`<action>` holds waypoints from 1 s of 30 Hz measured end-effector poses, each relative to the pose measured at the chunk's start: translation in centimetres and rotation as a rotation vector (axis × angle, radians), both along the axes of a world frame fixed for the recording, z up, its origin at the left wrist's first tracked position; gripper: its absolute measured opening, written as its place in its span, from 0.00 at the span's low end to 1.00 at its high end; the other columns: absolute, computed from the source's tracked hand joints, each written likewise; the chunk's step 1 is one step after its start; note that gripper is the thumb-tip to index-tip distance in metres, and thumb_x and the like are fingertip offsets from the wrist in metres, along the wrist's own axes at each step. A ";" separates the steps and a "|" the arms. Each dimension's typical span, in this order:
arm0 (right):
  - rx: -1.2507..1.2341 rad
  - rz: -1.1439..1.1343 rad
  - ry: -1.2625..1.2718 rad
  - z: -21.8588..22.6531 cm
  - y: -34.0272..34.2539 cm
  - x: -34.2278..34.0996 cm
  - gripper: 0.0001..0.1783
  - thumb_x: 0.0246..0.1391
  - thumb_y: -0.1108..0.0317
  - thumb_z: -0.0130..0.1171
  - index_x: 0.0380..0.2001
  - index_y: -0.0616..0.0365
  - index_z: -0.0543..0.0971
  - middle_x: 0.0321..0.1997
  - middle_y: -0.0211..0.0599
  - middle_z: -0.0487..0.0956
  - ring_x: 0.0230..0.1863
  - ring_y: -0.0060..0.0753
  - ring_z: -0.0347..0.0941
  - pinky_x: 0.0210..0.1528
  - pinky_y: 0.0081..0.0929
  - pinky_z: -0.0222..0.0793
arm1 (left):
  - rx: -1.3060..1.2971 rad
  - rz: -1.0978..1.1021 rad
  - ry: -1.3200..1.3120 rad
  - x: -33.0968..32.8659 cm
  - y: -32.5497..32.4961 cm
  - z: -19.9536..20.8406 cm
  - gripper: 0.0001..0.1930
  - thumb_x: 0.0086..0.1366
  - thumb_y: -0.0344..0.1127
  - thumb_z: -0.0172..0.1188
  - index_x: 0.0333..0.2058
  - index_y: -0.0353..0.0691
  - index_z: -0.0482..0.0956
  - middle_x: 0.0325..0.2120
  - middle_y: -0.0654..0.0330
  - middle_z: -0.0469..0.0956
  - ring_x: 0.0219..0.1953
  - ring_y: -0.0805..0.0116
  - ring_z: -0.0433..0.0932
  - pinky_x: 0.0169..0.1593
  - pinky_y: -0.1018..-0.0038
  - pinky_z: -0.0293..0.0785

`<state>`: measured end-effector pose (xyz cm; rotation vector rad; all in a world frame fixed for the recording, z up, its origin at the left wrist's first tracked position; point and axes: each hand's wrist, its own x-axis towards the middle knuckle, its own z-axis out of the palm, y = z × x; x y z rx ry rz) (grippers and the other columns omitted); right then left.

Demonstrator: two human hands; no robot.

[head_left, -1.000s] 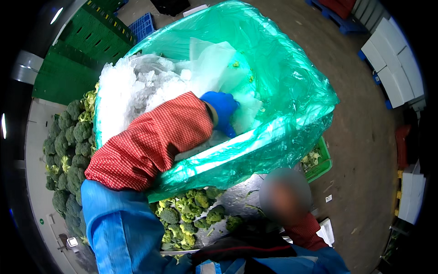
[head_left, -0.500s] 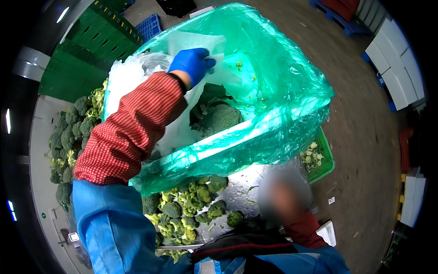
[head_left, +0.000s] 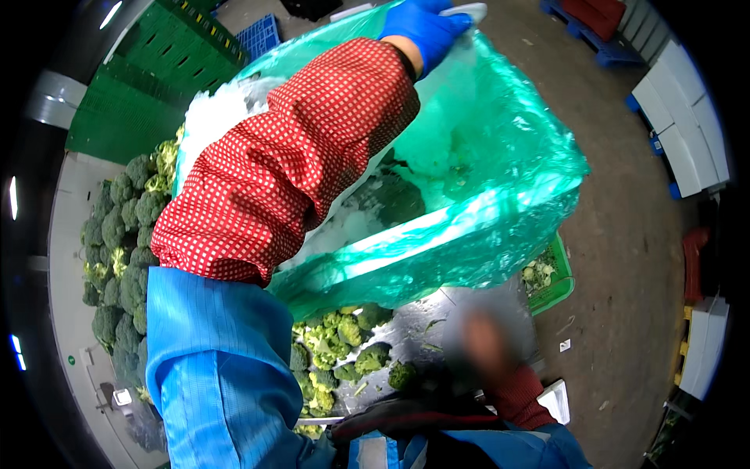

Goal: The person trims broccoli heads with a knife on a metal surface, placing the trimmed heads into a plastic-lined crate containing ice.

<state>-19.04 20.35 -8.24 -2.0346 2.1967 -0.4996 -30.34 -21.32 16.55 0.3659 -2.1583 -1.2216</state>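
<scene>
My left hand (head_left: 426, 33), in a blue glove, reaches over the far edge of a large box lined with a green plastic bag (head_left: 508, 156). Its fingers are closed on the edge of a thin, translucent white sheet (head_left: 472, 11). Part of the sheet hangs down into the box, over the broccoli (head_left: 402, 202) inside. My red checked sleeve hides much of the box's left side. At the lower right, my right hand (head_left: 488, 344) is near the metal table (head_left: 422, 336). It is smeared by a blurred patch, so its fingers cannot be made out.
Several broccoli heads (head_left: 344, 344) lie on the table below the box, and a larger heap (head_left: 121, 227) is at the left. Green crates (head_left: 148, 86) stand behind that heap. A green basket (head_left: 558, 285) with trimmings sits right of the table. White boxes (head_left: 680, 117) are stacked far right.
My left hand has moved right and away from me, to the far rim, drawing the white sheet along. The sheet now covers more of the broccoli in the box.
</scene>
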 end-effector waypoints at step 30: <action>-0.070 -0.292 -0.310 0.5 -1.7 0.4 0.10 0.52 0.71 0.55 0.38 0.62 0.73 0.35 0.49 0.76 0.35 0.51 0.74 0.36 0.42 0.71 | -0.935 0.353 -1.291 17.1 -12.5 1.3 0.20 0.62 0.43 0.54 0.53 0.55 0.71 0.51 0.59 0.72 0.54 0.53 0.69 0.57 0.60 0.64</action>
